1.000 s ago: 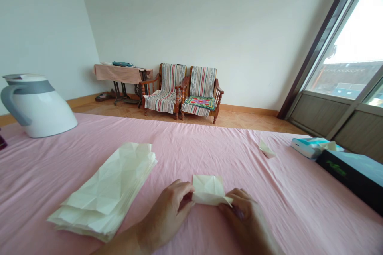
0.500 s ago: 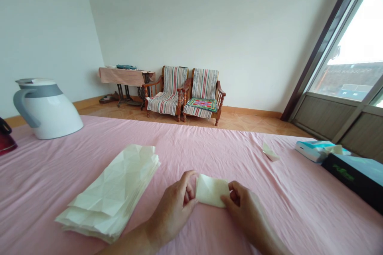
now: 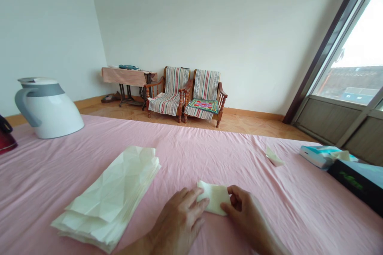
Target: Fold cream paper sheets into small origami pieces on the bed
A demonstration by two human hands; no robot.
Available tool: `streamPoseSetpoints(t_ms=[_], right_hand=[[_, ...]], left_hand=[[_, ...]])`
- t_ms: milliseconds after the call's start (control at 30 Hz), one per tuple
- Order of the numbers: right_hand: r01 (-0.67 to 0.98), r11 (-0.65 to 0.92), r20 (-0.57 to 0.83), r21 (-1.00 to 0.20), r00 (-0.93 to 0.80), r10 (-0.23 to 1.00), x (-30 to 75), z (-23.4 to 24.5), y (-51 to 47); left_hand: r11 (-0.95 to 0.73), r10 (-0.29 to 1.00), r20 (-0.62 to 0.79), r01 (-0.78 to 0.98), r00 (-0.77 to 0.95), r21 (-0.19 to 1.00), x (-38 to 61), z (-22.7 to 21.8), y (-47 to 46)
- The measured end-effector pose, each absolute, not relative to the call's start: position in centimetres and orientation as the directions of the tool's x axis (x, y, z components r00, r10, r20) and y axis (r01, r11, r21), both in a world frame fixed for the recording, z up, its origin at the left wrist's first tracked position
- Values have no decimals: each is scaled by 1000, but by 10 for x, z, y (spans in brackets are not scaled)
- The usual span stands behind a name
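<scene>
A small folded piece of cream paper [image 3: 216, 200] lies on the pink cloth [image 3: 209, 155] near the front edge. My left hand [image 3: 181, 219] rests on its left edge, fingers laid over it. My right hand [image 3: 243, 213] pinches its right edge between thumb and fingers. To the left lies a stack of creased cream paper sheets [image 3: 112, 195], a hand's width from my left hand.
A white jug with a grey handle [image 3: 49, 107] stands at the far left, a dark red thing [image 3: 6, 139] beside it. A small folded paper [image 3: 273, 156] lies at the right, then a teal tissue box [image 3: 321, 155] and a dark box [image 3: 359, 181]. Two striped chairs [image 3: 187, 95] stand beyond.
The raised paper flap has been folded down flat. Both hands have lowered the piece onto the cloth, and my left fingers now lie over its left edge.
</scene>
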State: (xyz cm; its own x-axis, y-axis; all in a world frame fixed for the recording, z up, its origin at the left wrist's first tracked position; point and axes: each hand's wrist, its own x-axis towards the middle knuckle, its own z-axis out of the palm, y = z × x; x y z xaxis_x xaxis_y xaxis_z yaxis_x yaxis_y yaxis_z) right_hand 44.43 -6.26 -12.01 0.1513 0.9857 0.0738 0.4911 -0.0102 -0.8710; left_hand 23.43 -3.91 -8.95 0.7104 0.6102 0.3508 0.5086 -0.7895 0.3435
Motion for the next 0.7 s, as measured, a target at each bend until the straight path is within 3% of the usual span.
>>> streamPoseSetpoints(t_ms=[267,700], right_hand=[[513,-5,115,-858,202,972,443,-122,-63],[579,-12,167,-815,255,952,441,-134,-59]], left_hand=[[-744,649,236,538,724,397,235,-81,-42],[-709,684,231,555,692,436,233,-85,-41]])
